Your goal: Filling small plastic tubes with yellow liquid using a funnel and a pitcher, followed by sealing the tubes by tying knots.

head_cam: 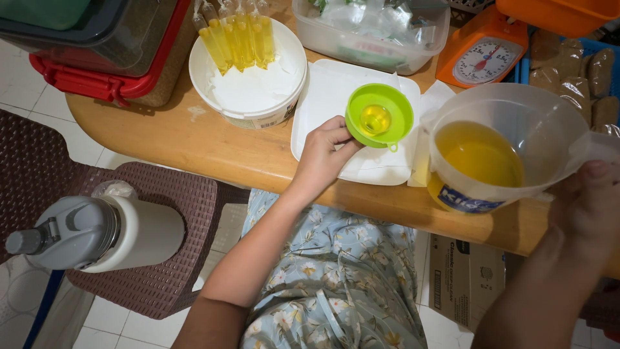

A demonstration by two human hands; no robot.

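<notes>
My left hand [325, 153] grips the stem under a green funnel [379, 116] that holds a little yellow liquid, above a white tray [316, 97]. My right hand [591, 207] holds the handle of a translucent plastic jug [500, 145] partly filled with yellow liquid, lifted beside the funnel. A white round tub [248, 97] behind the tray holds several thin plastic tubes of yellow liquid [237, 40] leaning against its rim.
A wooden table [194, 139] carries a clear container of plastic bags [371, 29], an orange kitchen scale [481, 55] and a red-latched box [97, 45]. A grey-lidded thermos [97, 232] lies on a brown woven stool [174, 194]. A cardboard box [465, 274] sits below.
</notes>
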